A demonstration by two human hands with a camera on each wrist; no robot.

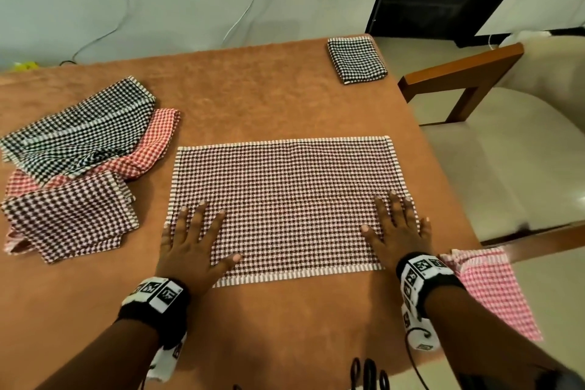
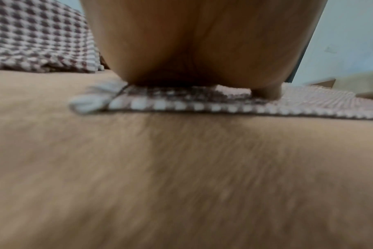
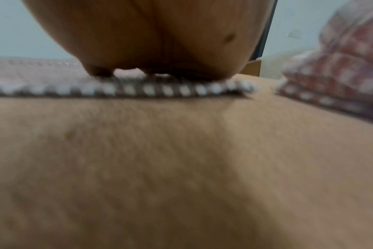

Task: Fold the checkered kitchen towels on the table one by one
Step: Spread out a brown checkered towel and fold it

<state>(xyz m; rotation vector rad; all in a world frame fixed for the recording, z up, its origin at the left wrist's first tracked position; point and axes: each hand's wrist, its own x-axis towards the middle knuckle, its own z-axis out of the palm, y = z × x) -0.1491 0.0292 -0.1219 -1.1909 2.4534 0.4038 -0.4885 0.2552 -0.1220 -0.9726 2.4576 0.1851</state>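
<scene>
Head view: six checkered towels [image 1: 285,199]

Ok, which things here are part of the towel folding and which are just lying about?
Part of the job:
- spread towel, flat under the left hand and right hand
- unfolded pile at the table's left
- folded towel at the far corner
- pink towel hanging off the right edge

Just lying about:
- chair
- wall cables
- table

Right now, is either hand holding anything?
Nothing is held. The left hand and right hand press flat on the spread brown checkered towel's near corners.
</scene>
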